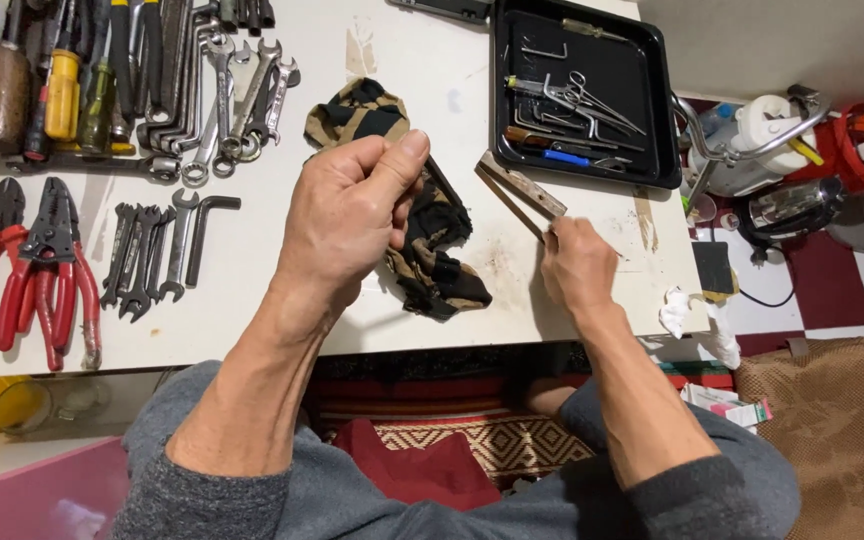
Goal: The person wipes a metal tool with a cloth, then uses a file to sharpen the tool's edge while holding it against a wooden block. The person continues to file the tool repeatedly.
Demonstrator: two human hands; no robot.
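head view: left hand (347, 215) fingers pinch striped rag (432, 250); right hand (577, 265) fingers grip metal bar (522, 190).

Soft striped cloth (422, 240), worn metal bar (520, 190), matt white table (252, 300)

Bare white table (282, 300) lower centre-left, between small wrenches (147, 250) and rag (422, 230): passable. Upper left blocked by spanners (222, 90), screwdrivers (62, 90). Black tray (667, 120) blocks upper right; red pliers (32, 265) crowd left edge.
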